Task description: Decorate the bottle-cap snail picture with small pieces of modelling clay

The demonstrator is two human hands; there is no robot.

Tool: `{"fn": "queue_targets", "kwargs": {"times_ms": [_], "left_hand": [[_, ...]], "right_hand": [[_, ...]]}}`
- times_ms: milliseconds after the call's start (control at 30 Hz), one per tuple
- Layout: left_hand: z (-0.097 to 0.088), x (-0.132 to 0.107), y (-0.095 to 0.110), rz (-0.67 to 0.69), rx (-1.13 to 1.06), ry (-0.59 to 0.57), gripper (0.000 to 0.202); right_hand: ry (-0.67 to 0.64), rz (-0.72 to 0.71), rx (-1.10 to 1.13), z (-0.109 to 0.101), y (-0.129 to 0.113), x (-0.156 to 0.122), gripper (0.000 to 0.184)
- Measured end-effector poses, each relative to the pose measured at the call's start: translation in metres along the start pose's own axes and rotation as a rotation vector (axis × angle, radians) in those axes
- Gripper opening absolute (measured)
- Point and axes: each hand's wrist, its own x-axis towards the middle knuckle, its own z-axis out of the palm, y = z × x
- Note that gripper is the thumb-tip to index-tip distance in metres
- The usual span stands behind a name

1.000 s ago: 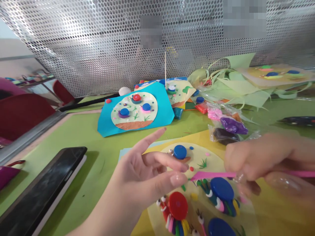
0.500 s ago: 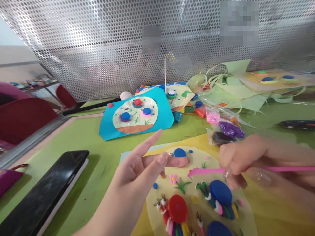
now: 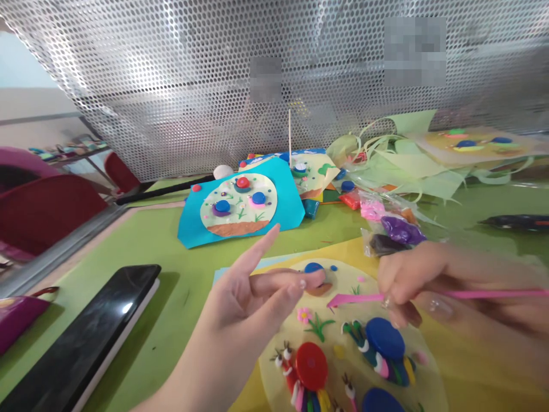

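Observation:
My left hand (image 3: 253,292) hovers over the left edge of a pale round craft disc (image 3: 343,343) on yellow paper, index finger stretched up and thumb pressed to the middle finger; whether anything sits between them I cannot make out. My right hand (image 3: 429,280) grips a pink modelling tool (image 3: 355,298), whose flat tip points left above the disc. On the disc sit clay snails with a red cap (image 3: 311,366) and blue caps (image 3: 385,337), a small pink flower (image 3: 304,315) and green grass.
A black phone (image 3: 86,343) lies at the left. Further back lie a blue card with a finished disc (image 3: 240,206), bags of coloured clay (image 3: 394,229), green paper scraps (image 3: 412,160) and a dark pen (image 3: 514,221). A perforated metal screen (image 3: 193,86) closes the back.
My left thumb has closed onto the middle finger and the hand drifted slightly left and up. The pink tool's tip stays over the disc. The view has shifted a little.

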Motion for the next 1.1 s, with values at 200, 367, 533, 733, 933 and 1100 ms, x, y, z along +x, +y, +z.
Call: {"fn": "queue_targets", "kwargs": {"times_ms": [200, 367, 533, 733, 933, 1100], "left_hand": [[0.004, -0.002, 0.008, 0.02, 0.108, 0.087, 0.095], [0.005, -0.001, 0.009, -0.001, 0.108, 0.075, 0.097], [0.005, -0.002, 0.006, -0.024, 0.169, 0.001, 0.079], [0.0, -0.002, 0.004, -0.015, 0.211, 0.005, 0.074], [0.004, -0.002, 0.008, -0.021, 0.109, 0.091, 0.082], [0.002, -0.001, 0.009, -0.007, 0.163, 0.095, 0.101]], "right_hand": [[-0.103, -0.027, -0.086, -0.005, -0.003, 0.005, 0.018], [-0.112, -0.066, -0.089, -0.005, -0.006, 0.006, 0.017], [-0.119, -0.055, -0.075, -0.005, -0.006, 0.007, 0.018], [-0.119, -0.058, -0.095, -0.003, -0.007, 0.01, 0.017], [-0.118, -0.065, -0.082, -0.003, -0.005, 0.009, 0.016], [-0.128, -0.076, -0.104, -0.004, -0.005, 0.01, 0.017]]}}
